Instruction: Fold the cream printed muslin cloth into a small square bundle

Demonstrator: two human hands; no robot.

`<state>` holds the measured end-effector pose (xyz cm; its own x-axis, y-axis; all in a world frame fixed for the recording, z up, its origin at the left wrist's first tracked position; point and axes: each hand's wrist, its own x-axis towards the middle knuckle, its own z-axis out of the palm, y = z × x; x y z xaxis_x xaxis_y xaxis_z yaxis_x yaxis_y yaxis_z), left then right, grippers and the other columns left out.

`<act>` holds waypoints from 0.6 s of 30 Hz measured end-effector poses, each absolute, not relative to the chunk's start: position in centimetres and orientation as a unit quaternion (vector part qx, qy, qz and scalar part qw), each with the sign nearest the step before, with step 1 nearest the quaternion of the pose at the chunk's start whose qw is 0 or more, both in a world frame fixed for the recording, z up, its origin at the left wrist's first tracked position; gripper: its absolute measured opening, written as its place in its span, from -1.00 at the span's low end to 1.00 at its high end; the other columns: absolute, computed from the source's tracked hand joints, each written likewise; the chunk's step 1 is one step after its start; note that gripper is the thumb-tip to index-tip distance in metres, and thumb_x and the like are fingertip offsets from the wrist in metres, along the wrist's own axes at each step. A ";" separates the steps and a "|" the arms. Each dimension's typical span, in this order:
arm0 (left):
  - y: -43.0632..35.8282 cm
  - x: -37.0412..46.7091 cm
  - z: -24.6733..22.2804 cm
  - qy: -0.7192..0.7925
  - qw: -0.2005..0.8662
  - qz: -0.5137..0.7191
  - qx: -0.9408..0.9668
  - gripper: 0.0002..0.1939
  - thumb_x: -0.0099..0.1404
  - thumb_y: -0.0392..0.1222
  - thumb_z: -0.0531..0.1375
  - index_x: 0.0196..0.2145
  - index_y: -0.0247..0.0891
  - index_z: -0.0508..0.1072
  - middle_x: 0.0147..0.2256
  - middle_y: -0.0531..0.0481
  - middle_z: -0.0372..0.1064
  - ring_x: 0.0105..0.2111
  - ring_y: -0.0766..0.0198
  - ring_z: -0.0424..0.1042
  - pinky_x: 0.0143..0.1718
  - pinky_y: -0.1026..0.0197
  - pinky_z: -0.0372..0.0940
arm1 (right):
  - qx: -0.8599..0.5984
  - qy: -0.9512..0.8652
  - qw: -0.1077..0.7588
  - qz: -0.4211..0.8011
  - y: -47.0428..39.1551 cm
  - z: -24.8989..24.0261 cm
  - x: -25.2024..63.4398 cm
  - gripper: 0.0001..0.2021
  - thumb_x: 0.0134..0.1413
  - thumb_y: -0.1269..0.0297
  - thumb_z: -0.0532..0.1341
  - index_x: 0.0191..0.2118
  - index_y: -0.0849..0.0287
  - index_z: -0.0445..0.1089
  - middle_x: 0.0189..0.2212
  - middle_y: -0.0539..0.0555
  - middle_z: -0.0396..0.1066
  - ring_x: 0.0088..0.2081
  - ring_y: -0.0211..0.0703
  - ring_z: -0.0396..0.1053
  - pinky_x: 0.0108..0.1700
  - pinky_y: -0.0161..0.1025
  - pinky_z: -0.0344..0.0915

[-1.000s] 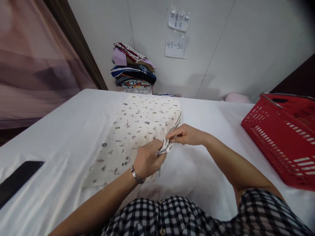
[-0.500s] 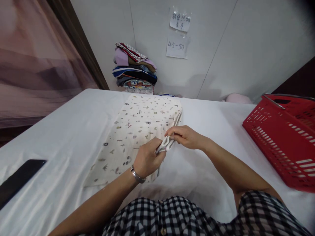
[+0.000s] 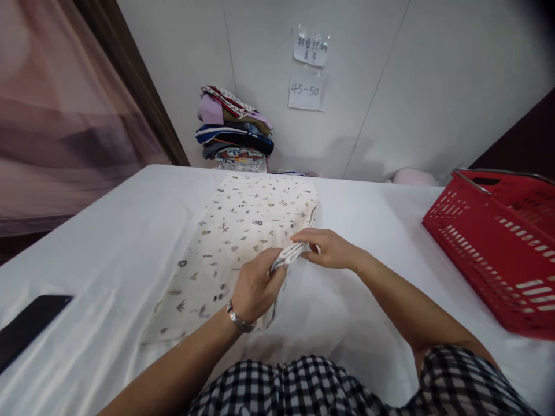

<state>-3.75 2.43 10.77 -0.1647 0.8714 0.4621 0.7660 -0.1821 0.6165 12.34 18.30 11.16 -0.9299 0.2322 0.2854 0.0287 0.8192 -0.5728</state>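
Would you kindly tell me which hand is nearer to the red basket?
Right: the right hand is left of the red basket; the left hand is farther left.

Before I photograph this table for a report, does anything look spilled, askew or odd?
Nothing looks spilled or damaged. The white table cover is wrinkled near the black slab, untidy against its smoother far side. The patterned cloth is gathered at its right edge, where the left grip and right grip pinch it.

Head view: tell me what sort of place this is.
Probably an indoor workspace for handling cloth, judging by the patterned cloth in both hands, the stacked fabrics and the two handwritten signs.
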 end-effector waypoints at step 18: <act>-0.5 -6.7 15.1 0.553 0.030 0.418 0.720 -0.73 0.23 -0.33 0.03 -0.15 -0.08 0.37 -0.46 0.08 0.39 -0.52 0.34 0.37 -0.49 0.30 0.24 | -0.186 -0.933 0.208 0.229 33.1 3.9 7.5 -0.79 -0.09 0.47 0.20 -0.27 0.15 0.46 -0.18 0.11 0.46 -0.15 -0.12 0.38 -0.06 -0.17 0.25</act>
<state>-6.74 -0.45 15.09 0.0398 0.8218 0.5684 0.7715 -0.3868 0.5052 7.53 33.09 3.93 -0.8443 0.4417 0.3036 0.2511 0.8264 -0.5039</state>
